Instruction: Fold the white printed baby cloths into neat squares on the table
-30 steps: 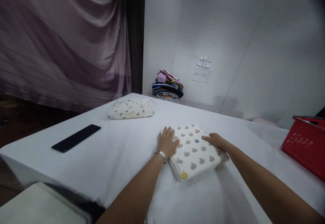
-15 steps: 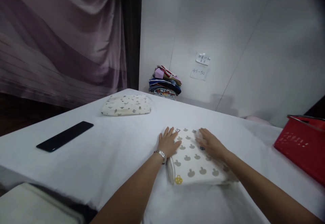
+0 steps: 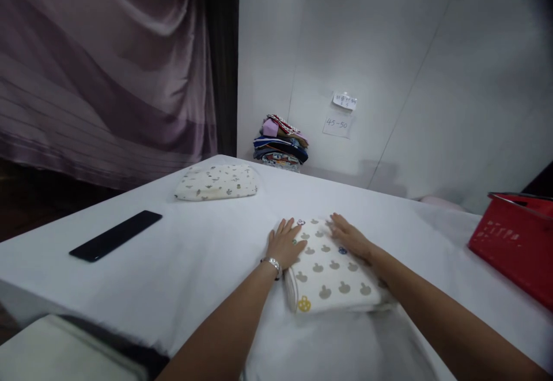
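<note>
A folded cream cloth printed with grey mouse-head shapes lies on the white table in front of me. My left hand rests flat on its left edge, fingers spread, a silver bracelet on the wrist. My right hand lies flat on the cloth's far part, fingers stretched forward. Neither hand grips anything.
A second folded cream cloth lies at the far left of the table. A black phone sits near the left edge. A red basket stands at the right. A stack of folded clothes sits by the far wall under paper notes.
My right hand has slid from the cloth's right edge onto its far middle part. The cloth has turned slightly and lies squarer to me. My left hand has stayed on the left edge.
</note>
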`<state>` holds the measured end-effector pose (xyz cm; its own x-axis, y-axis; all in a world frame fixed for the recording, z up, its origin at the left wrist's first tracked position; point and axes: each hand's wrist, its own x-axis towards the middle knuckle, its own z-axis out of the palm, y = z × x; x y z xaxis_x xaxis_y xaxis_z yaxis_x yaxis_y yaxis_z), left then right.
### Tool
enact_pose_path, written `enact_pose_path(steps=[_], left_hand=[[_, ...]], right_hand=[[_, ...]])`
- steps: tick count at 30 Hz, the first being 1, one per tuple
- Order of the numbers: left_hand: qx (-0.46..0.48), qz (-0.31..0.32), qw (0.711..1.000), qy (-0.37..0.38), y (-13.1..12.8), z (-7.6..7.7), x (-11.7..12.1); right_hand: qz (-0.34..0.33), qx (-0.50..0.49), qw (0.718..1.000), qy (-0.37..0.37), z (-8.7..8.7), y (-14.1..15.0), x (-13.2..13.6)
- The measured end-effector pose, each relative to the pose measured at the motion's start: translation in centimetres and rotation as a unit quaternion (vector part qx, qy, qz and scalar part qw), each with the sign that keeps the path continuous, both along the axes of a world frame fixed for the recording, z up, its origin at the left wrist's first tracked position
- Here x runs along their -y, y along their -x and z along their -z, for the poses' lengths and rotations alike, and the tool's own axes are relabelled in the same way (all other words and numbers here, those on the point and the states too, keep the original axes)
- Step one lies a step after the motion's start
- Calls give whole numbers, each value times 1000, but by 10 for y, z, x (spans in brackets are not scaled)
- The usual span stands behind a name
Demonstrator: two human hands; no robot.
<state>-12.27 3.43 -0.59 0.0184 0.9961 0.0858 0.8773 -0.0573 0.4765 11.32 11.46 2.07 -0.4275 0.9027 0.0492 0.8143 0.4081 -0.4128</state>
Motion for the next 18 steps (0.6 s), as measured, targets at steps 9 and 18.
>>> enact_pose_path(steps=[9, 18], left_hand=[[13, 4, 1000, -8, 1, -1, -1], [3, 55, 998, -30, 3, -2, -1]], right_hand=[[204, -141, 944, 219, -2, -47, 10], [255, -82, 961, 68, -5, -51, -6]])
